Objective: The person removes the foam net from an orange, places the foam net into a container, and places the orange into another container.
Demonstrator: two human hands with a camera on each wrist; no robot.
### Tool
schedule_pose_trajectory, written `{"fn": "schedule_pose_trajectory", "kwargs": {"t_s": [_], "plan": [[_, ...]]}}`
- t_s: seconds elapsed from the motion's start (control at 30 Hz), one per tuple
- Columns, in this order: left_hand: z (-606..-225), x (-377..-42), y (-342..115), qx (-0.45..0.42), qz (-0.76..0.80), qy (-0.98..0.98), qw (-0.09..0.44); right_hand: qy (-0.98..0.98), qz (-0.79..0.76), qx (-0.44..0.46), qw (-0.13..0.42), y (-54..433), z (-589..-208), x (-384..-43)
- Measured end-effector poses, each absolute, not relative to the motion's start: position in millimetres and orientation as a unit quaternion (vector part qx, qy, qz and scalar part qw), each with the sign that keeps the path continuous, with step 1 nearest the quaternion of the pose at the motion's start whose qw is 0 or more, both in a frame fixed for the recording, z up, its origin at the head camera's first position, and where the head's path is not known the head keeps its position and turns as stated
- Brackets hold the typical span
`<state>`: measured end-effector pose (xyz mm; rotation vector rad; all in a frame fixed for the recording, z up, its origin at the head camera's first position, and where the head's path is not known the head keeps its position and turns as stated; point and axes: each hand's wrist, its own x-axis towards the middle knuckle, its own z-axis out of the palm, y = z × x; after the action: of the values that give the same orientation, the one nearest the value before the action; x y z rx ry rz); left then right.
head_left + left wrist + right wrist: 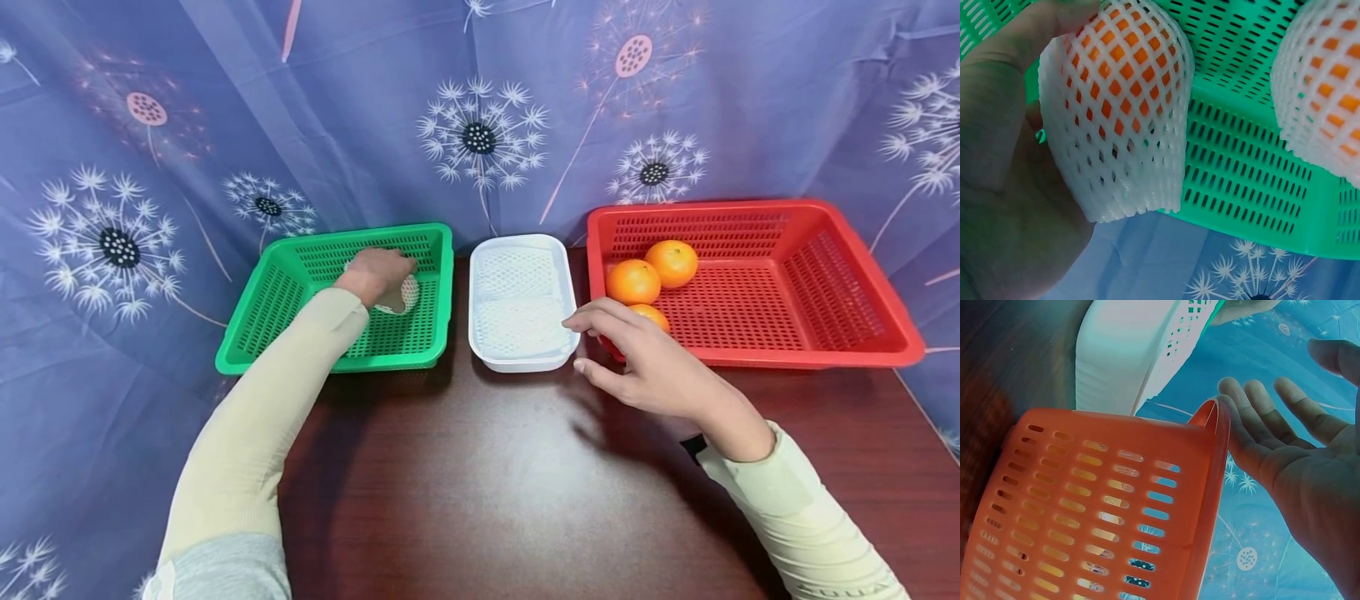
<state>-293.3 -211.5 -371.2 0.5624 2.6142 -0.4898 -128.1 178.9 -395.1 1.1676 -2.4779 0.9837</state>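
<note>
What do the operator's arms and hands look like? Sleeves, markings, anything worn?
Left hand and right hand: human, ungloved. Left arm: pale cream fitted sleeve to the wrist, grey fabric higher up. Right arm: similar pale sleeve, dark lettering near the frame edge, partly cut off; small black item at the wrist, unclear what.

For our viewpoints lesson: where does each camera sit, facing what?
Head: head-worn, facing forward and down at green basket, tray, red basket; left hand, right hand, sleeves show.
Left wrist: wrist-worn, facing wrapped fruit; left hand shows.
Right wrist: wrist-worn, facing red basket's side; right hand shows, left partly.
Head and right wrist share the tray.
</note>
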Motion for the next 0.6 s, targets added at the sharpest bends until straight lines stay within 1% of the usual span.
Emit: {"fn": "schedule_pose_trajectory", "kwargs": {"t_s": [0.2,0.6], "plan": [[-369,-291,-214,0.209,-0.165,0.94,0.213,-0.842,0.338,0.403,0.117,179,-396,-129],[-364,-291,-223,0.198,-0.116,0.953,0.198,-0.843,0.335,0.404,0.118,179,-395,-130]]}}
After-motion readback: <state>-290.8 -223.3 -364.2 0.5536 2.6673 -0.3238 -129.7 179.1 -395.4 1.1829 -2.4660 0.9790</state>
